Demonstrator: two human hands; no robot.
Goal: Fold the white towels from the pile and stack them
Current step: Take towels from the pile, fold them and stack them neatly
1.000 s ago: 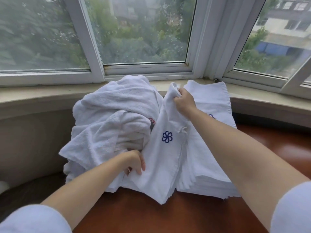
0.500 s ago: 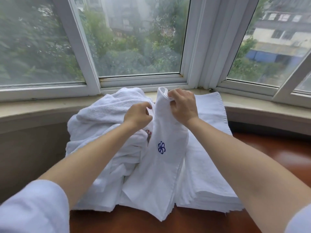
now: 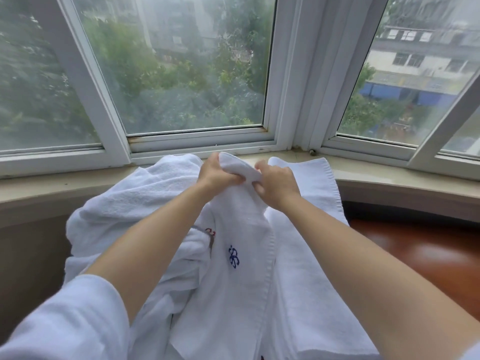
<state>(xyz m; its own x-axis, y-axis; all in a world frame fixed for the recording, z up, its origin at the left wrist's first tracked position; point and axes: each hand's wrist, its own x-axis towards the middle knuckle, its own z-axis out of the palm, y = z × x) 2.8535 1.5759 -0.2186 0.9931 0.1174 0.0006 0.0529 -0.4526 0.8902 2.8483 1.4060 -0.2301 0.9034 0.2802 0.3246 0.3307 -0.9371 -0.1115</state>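
On the left sits the pile (image 3: 135, 203), a loose heap of crumpled white towels against the sill (image 3: 389, 172); how many are in it cannot be counted, since the folds run together, but it looks like several. Part of a red mark shows on one of them near the middle.

In the centre, one towel (image 3: 244, 276) with a blue mark hangs down from both hands, lifted above the rest. The left hand (image 3: 217, 175) has its fingers curled tight round the top edge, and the right hand (image 3: 276, 185) pinches the same edge just beside it, so the two hands are nearly touching. The cloth is bunched between them and not yet spread.

On the right lies the stack (image 3: 317, 203), flat folded towels lying one on another on the brown table (image 3: 428, 255); its layers are hidden here, so no count is possible.

Judging from this, the task is partway through: some towels are folded and stacked, one is in hand with its fold not started, and a good heap is left to do
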